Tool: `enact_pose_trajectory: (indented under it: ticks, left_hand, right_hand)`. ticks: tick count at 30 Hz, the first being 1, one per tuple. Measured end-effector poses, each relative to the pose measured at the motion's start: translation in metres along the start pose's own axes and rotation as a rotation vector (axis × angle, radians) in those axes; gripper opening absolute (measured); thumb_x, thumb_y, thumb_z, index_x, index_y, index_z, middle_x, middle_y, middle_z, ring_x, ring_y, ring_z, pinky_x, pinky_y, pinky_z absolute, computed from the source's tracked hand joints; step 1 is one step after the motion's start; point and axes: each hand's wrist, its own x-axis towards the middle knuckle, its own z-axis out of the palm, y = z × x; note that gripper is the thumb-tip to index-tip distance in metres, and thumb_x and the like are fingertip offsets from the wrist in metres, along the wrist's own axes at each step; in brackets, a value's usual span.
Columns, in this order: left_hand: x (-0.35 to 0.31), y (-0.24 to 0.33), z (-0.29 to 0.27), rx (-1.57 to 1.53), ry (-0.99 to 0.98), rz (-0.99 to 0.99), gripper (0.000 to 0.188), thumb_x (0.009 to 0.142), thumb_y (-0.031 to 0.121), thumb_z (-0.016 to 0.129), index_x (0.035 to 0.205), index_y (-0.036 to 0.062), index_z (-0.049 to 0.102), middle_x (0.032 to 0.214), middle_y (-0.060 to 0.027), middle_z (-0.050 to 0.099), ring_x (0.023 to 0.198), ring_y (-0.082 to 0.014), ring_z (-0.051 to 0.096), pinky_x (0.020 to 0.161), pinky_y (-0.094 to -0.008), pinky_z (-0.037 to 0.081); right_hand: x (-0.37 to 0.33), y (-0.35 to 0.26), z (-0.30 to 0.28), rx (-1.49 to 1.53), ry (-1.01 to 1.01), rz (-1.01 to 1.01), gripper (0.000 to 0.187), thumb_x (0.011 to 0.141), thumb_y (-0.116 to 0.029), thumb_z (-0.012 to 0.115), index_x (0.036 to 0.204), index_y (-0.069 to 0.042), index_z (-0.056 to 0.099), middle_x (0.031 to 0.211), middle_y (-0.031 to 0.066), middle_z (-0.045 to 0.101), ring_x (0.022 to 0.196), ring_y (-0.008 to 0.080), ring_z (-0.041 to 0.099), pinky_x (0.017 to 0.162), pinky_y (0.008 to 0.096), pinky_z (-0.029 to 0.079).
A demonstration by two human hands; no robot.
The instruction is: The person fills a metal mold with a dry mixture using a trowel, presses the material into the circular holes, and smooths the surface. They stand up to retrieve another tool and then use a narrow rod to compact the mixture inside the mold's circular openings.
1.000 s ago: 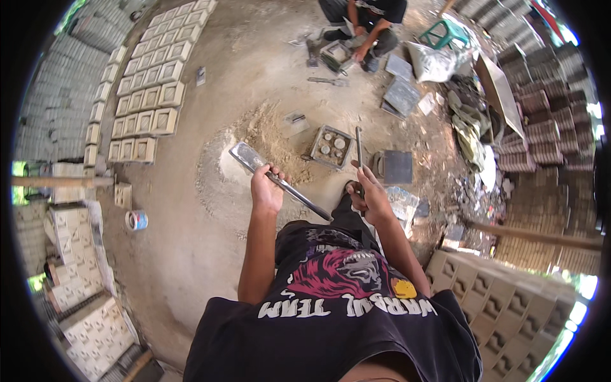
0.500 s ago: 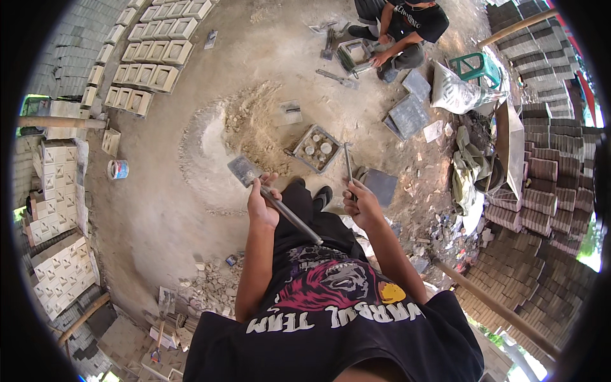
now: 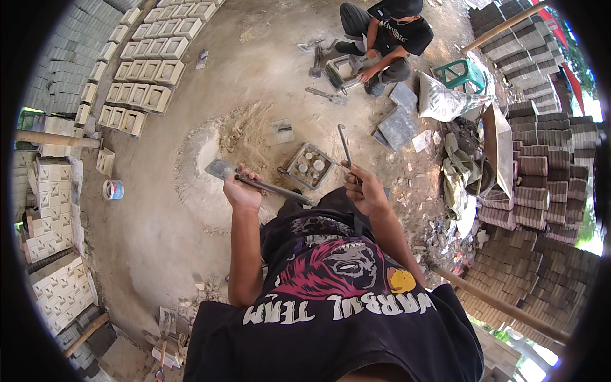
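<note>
My left hand (image 3: 244, 190) is closed around a flat-bladed metal tool (image 3: 280, 190); its rectangular blade points to the far left and its long tubular handle slants toward my lap. The fingers of my right hand (image 3: 365, 193) are closed on a thin metal rod (image 3: 345, 144), held nearly upright, with a small bend at the top. On the ground beyond and between my hands sits a square metal mould (image 3: 299, 180) with several round pieces inside. Neither hand touches the mould. A flat plate with a handle (image 3: 282, 130) lies just past it, beside a sandy powder heap (image 3: 245, 130).
A co-worker (image 3: 398, 38) sits at the far right, hands at another mould (image 3: 344, 63). Dark flat slabs (image 3: 396, 127), a white sack (image 3: 439, 99) and a green stool (image 3: 463, 76) lie right. Rows of pale blocks (image 3: 143, 70) and a small bucket (image 3: 113, 190) stand left.
My left hand has shifted left and the bladed tool now lies flatter. The bent rod leans slightly more left. My feet have gone out of sight behind my knees, and the view has shifted a little.
</note>
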Motion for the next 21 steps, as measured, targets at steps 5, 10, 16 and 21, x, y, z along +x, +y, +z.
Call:
enact_pose_trajectory:
  ticks: [5, 10, 16, 21]
  left_hand:
    - [0.021, -0.004, 0.005, 0.02, 0.018, -0.012, 0.03, 0.1, 0.026, 0.029, 0.107, 0.0061, 0.051, 0.083, -0.0042, 0.049, 0.07, -0.0162, 0.047, 0.067, -0.0347, 0.043]
    - [0.035, -0.038, 0.018, -0.005, -0.011, -0.032, 0.031, 0.1, 0.024, 0.033, 0.109, 0.0031, 0.055, 0.085, -0.0053, 0.051, 0.073, -0.017, 0.049, 0.071, -0.034, 0.045]
    - [0.062, -0.092, 0.019, -0.13, 0.119, -0.04, 0.03, 0.099, 0.026, 0.035, 0.11, 0.0061, 0.056, 0.081, -0.0026, 0.052, 0.066, -0.0152, 0.048, 0.064, -0.0324, 0.044]
    - [0.094, -0.139, 0.016, -0.253, 0.219, 0.028, 0.028, 0.098, 0.028, 0.039, 0.108, 0.0093, 0.056, 0.074, 0.0001, 0.048, 0.059, -0.013, 0.045, 0.058, -0.0317, 0.041]
  right_hand:
    - [-0.006, -0.017, 0.007, -0.029, -0.056, 0.001, 0.028, 0.103, -0.022, 0.043, 0.125, -0.006, 0.051, 0.066, -0.0062, 0.034, 0.048, 0.0031, 0.027, 0.04, 0.0202, 0.021]
    - [0.016, -0.043, 0.03, -0.2, -0.137, 0.065, 0.028, 0.104, -0.023, 0.043, 0.125, -0.007, 0.052, 0.065, -0.0079, 0.031, 0.045, 0.0019, 0.023, 0.038, 0.019, 0.018]
    - [0.076, -0.071, 0.037, -0.332, -0.223, 0.306, 0.023, 0.103, -0.024, 0.046, 0.116, -0.006, 0.053, 0.066, -0.0083, 0.032, 0.046, 0.0015, 0.025, 0.038, 0.0199, 0.018]
    - [0.148, -0.112, 0.008, -0.462, -0.243, 0.54, 0.026, 0.104, -0.027, 0.042, 0.117, -0.006, 0.051, 0.066, -0.0068, 0.032, 0.046, 0.0029, 0.024, 0.04, 0.0214, 0.02]
